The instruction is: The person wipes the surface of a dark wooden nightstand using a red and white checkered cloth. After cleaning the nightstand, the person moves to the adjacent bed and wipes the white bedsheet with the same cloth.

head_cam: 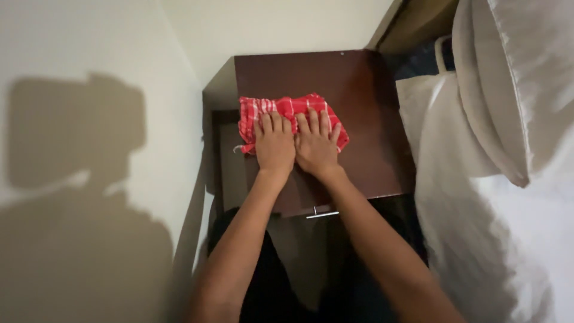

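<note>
Pressing down side by side, the left hand [274, 145] and right hand [317, 146] lie flat on a red checked cloth [286, 116], fingers [276, 122] straight, slightly spread, gripping nothing. The cloth sits bunched on the dark brown counter [365, 113], toward its left half. It looks like a wiping or smoothing stroke; continuing calls for even pressure. A white pillow [508, 84] lies at right.
</note>
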